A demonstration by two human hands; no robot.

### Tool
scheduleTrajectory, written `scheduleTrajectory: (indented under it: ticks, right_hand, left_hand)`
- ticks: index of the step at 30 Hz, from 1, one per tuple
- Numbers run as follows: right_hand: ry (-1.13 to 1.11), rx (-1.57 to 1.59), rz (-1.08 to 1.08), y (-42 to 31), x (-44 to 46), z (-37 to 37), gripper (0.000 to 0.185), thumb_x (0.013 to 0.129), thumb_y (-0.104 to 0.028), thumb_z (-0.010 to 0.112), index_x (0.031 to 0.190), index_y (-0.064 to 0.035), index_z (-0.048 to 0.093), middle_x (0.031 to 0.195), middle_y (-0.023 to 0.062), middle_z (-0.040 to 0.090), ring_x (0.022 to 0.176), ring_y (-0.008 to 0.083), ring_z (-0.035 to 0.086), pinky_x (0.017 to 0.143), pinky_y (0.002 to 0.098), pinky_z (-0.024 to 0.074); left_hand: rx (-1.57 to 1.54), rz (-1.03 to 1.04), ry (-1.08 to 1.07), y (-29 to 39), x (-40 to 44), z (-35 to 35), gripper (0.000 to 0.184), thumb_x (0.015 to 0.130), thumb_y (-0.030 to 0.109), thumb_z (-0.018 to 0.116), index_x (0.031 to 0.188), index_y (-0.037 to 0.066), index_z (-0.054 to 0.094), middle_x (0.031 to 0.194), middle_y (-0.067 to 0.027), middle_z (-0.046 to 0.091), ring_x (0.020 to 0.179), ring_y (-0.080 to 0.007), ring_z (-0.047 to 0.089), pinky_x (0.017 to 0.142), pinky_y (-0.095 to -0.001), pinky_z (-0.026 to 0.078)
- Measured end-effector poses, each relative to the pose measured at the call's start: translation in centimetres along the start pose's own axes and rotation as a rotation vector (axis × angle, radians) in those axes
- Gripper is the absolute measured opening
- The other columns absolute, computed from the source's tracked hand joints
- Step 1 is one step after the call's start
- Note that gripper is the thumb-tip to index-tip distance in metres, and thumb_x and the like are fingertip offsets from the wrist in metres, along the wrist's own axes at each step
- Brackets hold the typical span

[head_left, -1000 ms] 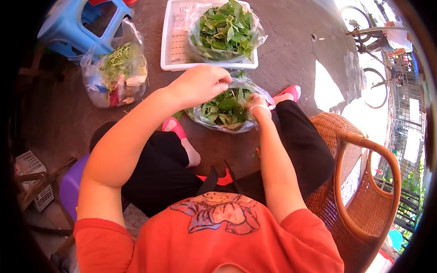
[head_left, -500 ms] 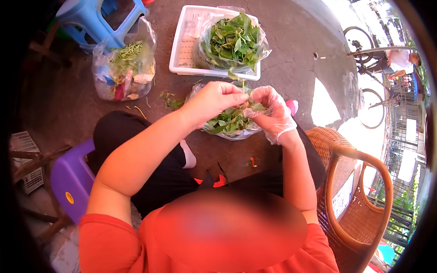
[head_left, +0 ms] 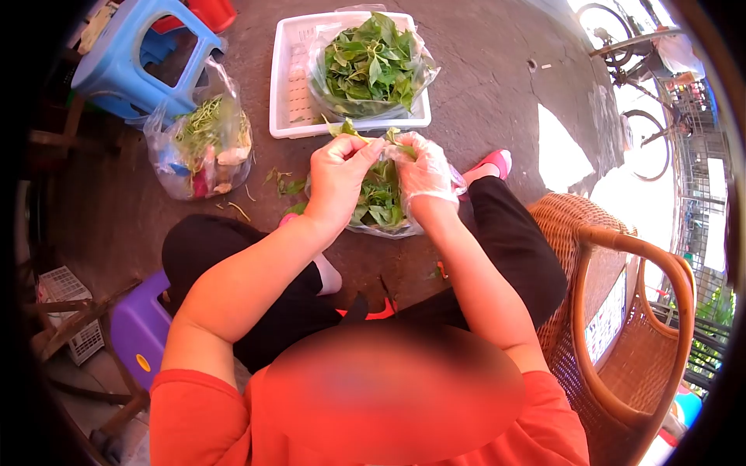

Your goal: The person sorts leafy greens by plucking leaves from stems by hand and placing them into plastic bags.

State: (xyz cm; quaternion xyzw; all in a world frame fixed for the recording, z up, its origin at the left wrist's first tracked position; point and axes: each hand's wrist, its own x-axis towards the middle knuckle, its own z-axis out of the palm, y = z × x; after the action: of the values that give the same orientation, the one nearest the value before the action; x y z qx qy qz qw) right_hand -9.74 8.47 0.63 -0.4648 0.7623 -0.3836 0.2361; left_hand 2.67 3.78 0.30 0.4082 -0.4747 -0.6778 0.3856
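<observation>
My bare left hand [head_left: 340, 175] is closed, pinching a leafy green sprig [head_left: 347, 130] between thumb and fingers. Close beside it, my right hand [head_left: 426, 169], in a clear plastic glove, is closed on some leaves of the greens as well. The fingertips of both hands nearly meet. Under them, an open plastic bag of leafy greens [head_left: 381, 203] rests on the ground between my feet. Beyond my hands, a fuller bag of green leaves [head_left: 373, 66] stands in a white plastic crate [head_left: 284, 101].
To the left, a clear bag of stems and scraps [head_left: 203, 147] stands by a blue plastic stool [head_left: 116, 74]. A purple stool [head_left: 140, 326] is at my left, a wicker chair [head_left: 571, 233] at my right. Loose leaves [head_left: 287, 186] lie on the ground. Bicycles stand farther right.
Both hands have shifted left in view and drawn slightly apart, and the right hand has turned. The view itself has moved, with the stools and chair displaced in the picture.
</observation>
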Motion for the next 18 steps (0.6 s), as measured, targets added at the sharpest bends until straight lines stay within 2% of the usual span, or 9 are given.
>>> scheduleTrajectory:
  ticks: [1,4,6,7,8,10,13,16,18]
  right_hand:
    - [-0.025,0.186,0.100,0.0,0.0,0.5,0.012,0.078,-0.007,0.057,0.089,-0.0017,0.060,0.079,0.0165,0.061,0.069,0.0283,0.058,0.066,0.0359,0.0457]
    - [-0.008,0.648,0.404,-0.7,-0.7,0.7,0.011,0.084,-0.012,0.053,0.083,-0.0021,0.059,0.074,0.0087,0.058,0.068,0.0171,0.052,0.065,0.0337,0.0436]
    - [-0.014,0.649,0.340,1.1,-1.7,0.0,0.023,0.087,-0.026,0.051,0.092,-0.0046,0.060,0.081,0.0063,0.058,0.072,0.0149,0.053,0.063,0.0312,0.0457]
    - [-0.018,0.440,0.209,3.4,-1.2,0.7,0.029,0.087,-0.032,0.050,0.092,-0.0047,0.060,0.084,0.0070,0.059,0.075,0.0160,0.054,0.063,0.0319,0.0464]
    - [0.044,0.709,0.312,3.2,-1.0,1.8,0.035,0.088,-0.036,0.047,0.092,-0.0046,0.060,0.084,0.0078,0.059,0.075,0.0164,0.055,0.063,0.0317,0.0464]
    - [-0.152,0.738,0.356,0.7,-1.0,0.9,0.035,0.090,-0.036,0.046,0.092,-0.0042,0.060,0.084,0.0050,0.059,0.072,0.0135,0.051,0.061,0.0303,0.0429]
    - [-0.117,1.012,0.263,-0.4,-1.7,1.5,0.023,0.090,-0.028,0.050,0.089,-0.0062,0.056,0.078,0.0024,0.055,0.072,0.0115,0.046,0.065,0.0271,0.0385]
    - [-0.191,0.939,0.272,-1.8,-1.8,1.2,0.024,0.090,-0.030,0.050,0.085,-0.0066,0.054,0.074,0.0029,0.052,0.070,0.0132,0.045,0.064,0.0279,0.0383]
    - [-0.260,0.863,0.252,-2.2,-1.9,0.3,0.025,0.090,-0.031,0.050,0.084,-0.0068,0.053,0.073,0.0032,0.051,0.070,0.0140,0.045,0.063,0.0285,0.0384]
  left_hand:
    - [0.009,0.012,0.011,-0.1,0.1,-0.1,0.016,0.083,0.016,0.064,0.082,0.000,0.065,0.075,-0.0011,0.060,0.070,-0.0063,0.051,0.068,-0.0214,0.041]
    - [0.169,-0.006,0.034,1.2,-0.6,0.6,0.018,0.083,0.017,0.063,0.085,0.000,0.065,0.076,-0.0013,0.061,0.071,-0.0070,0.052,0.068,-0.0215,0.041]
    - [0.167,-0.015,0.058,0.7,-1.0,0.3,0.018,0.083,0.016,0.063,0.088,-0.001,0.065,0.079,-0.0018,0.061,0.072,-0.0079,0.053,0.068,-0.0214,0.041]
    - [0.174,-0.023,0.058,1.4,-1.0,0.5,0.018,0.083,0.016,0.063,0.088,0.000,0.064,0.078,-0.0015,0.061,0.072,-0.0073,0.053,0.069,-0.0214,0.041]
    - [0.147,-0.027,0.067,1.1,-0.7,0.4,0.012,0.083,0.011,0.062,0.084,0.000,0.065,0.075,0.0014,0.059,0.069,-0.0060,0.049,0.065,-0.0209,0.041]
    - [0.065,-0.077,0.043,0.5,-1.1,0.2,0.009,0.083,0.008,0.061,0.084,0.000,0.064,0.080,-0.0002,0.059,0.075,-0.0066,0.050,0.069,-0.0203,0.039]
    - [-0.035,-0.029,0.005,-1.9,-0.6,-0.4,0.009,0.084,0.007,0.061,0.080,-0.001,0.060,0.086,-0.0010,0.053,0.083,-0.0089,0.049,0.074,-0.0215,0.038]
    - [-0.004,0.039,0.007,-0.4,0.1,-0.4,0.011,0.084,0.011,0.061,0.081,0.000,0.060,0.085,0.0008,0.052,0.076,-0.0075,0.049,0.069,-0.0206,0.038]
    - [-0.191,-0.146,0.005,0.6,-0.1,0.3,0.014,0.085,0.015,0.061,0.089,0.001,0.061,0.080,0.0030,0.056,0.062,-0.0030,0.045,0.055,-0.0182,0.035]
